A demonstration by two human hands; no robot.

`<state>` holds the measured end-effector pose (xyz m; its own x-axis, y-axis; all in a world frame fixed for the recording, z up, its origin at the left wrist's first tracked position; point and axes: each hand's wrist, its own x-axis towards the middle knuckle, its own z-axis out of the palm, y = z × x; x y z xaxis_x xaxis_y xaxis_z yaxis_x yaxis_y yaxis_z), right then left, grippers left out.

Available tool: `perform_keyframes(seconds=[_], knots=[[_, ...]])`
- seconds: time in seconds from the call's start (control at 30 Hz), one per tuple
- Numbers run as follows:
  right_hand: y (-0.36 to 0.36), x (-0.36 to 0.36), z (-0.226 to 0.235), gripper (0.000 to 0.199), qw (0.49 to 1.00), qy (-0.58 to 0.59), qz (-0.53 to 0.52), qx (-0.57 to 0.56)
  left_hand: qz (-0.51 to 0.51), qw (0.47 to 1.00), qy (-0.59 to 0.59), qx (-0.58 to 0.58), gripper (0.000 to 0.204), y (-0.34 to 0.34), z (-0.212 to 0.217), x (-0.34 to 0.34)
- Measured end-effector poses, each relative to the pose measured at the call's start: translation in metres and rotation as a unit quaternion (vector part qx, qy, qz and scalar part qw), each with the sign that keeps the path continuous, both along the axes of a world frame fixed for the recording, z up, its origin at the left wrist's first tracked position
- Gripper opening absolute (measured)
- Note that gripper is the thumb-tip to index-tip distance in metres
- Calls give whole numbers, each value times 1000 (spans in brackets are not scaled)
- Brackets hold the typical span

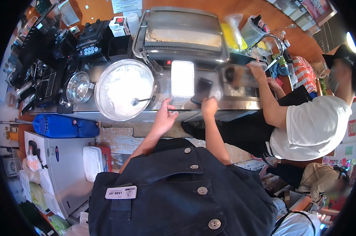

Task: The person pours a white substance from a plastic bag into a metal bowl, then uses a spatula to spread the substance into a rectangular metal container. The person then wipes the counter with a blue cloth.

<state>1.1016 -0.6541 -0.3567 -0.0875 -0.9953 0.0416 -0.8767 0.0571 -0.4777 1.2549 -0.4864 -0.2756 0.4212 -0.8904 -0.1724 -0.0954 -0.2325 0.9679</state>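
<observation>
My right hand [209, 105] is closed at the near right corner of a dark, flat smartphone-like slab [203, 87] on the steel counter; part of the fingers is hidden. My left hand [165, 116] is at the counter's front edge, fingers apart and holding nothing. Just beyond it stands a rectangular clear tub [182, 78] with white contents. To the left is a large metal bowl [100, 78] holding a white mass, with a dark-handled ladle or spoon [143, 100] resting in it.
A steel press grill [182, 33] stands behind the tub. Left of the big bowl are a smaller metal bowl [78, 87] and a black blender base [92, 43]. A co-worker in a white shirt [311, 128] works at the sink [241, 92] on the right. Blue jerrycans [56, 126] sit on a white chest [63, 161].
</observation>
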Motion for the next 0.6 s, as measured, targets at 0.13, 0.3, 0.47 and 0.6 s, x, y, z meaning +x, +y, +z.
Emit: perform_keyframes(seconds=[0.13, 0.3, 0.47, 0.6], knots=[[12, -15, 41, 19, 979, -179, -1, -101, 6, 1000, 9, 0, 70, 1, -2, -2], [38, -4, 148, 16, 925, -247, 76, -279, 14, 999, 6, -33, 75, -7, 2, -8], [36, 34, 188, 26, 819, -127, 317, -461, -12, 996, 69, -51, 71, -12, 6, -18], [35, 47, 172, 37, 730, -43, 482, -482, -8, 994, 73, -79, 60, -12, 8, -22]])
